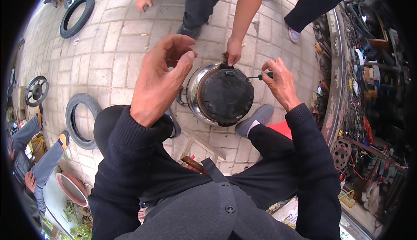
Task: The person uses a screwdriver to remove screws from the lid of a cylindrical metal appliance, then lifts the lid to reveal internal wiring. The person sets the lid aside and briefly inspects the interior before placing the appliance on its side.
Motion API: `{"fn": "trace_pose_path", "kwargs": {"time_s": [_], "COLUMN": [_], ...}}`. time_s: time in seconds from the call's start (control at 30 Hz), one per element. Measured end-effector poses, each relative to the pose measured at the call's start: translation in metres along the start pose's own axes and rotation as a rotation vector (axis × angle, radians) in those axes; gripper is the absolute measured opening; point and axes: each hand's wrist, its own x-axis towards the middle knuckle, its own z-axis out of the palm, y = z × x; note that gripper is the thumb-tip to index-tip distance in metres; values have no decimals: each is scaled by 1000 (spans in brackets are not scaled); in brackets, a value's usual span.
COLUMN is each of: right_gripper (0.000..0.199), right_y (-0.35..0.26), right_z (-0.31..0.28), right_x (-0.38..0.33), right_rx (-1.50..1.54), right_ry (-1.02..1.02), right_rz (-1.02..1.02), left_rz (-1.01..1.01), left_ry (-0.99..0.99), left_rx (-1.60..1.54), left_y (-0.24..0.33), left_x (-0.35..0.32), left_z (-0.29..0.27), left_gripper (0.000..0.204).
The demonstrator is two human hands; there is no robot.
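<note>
Upturned steel cooker pot (pixel 219 95), centre frame, black base up. Green-handled screwdriver (pixel 263 75) is gripped by right hand (pixel 280 83); left hand (pixel 161 77) is held loose, empty, above the rim. A co-worker's hand (pixel 233 51) steadies the far edge; the tip is best kept seated squarely, pot braced.

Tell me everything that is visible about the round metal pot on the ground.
The pot is a round appliance body with a shiny steel wall and a dark, dusty circular base facing up, so it seems upturned. It rests on the paving. Another person's hand touches its far edge; the screwdriver in the right hand points at its rim.
</note>
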Motion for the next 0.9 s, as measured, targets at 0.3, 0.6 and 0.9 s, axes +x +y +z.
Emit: {"fn": "trace_pose_path", "kwargs": {"time_s": [0.3, 0.6, 0.9], "right_gripper": [17, 20, 32], "right_y": [8, 15, 4], "right_z": [-8, -6, -1], "right_x": [6, 4, 7], "right_rx": [56, 99, -295], "right_ry": [-98, -80, 37], "right_rz": [-25, 9, 167], "left_rz": [23, 31, -4], "left_ry": [-30, -47, -28], "left_rx": [28, 40, 46], "left_y": [-3, -4, 2], "left_x": [-1, 0, 1], "left_z": [12, 13, 13], "left_gripper": [26, 25, 22]}}
